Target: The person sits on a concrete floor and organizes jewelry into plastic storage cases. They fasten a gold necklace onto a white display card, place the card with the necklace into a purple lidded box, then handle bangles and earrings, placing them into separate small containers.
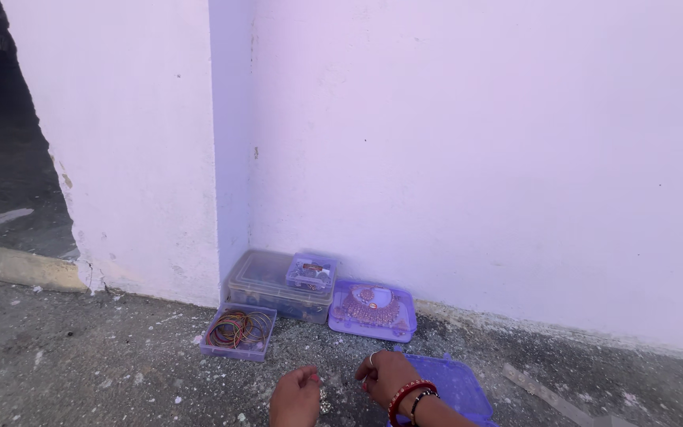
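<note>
purple plastic is the stuff of nearly everything laid out in the head view, on a rough grey floor [81, 372] at the foot of a white wall [476, 158]. the left hand [296, 398] and right hand [387, 376] sit low at the near edge of the floor, close together, fingers curled inward toward a small glinting piece [324, 394] between them; whether either hand actually pinches it cannot be told. the right wrist wears red and dark bangles [409, 395] and rests over an open purple lid or tray [456, 383], likely kept close for easy reach. farther off, tucked into the wall corner, stands a clear storage box [266, 286] with a small purple case [311, 273] stacked on top. beside it, against the wall, a flat case shows a necklace set [371, 310]. in front of the clear box, an open tray of coloured bangles [238, 330] lies with its contents in plain sight.
</note>
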